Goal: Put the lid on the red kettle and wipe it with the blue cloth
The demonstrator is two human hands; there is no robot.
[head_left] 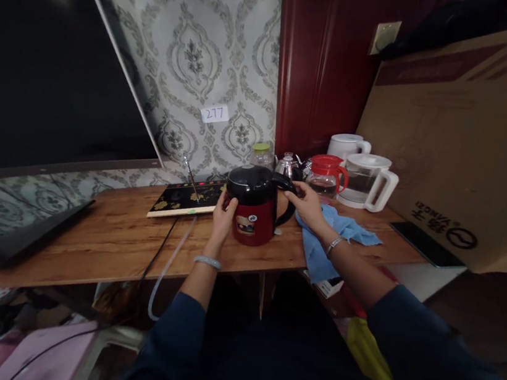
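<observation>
A dark red electric kettle with a black lid and black handle stands upright near the front edge of the wooden table. My left hand grips its left side, thumb on the front by a label and the other fingers partly hidden along the edge. At the right, my right hand closes on the top of the handle; the fingertips are partly hidden. Just right of the kettle lies a crumpled blue cloth, under my right wrist.
Behind stand a red-lidded glass pot, a clear pitcher, a white kettle, a metal teapot and a green-lidded jar. A black electric tea stove is left, a large screen beyond, a cardboard box right.
</observation>
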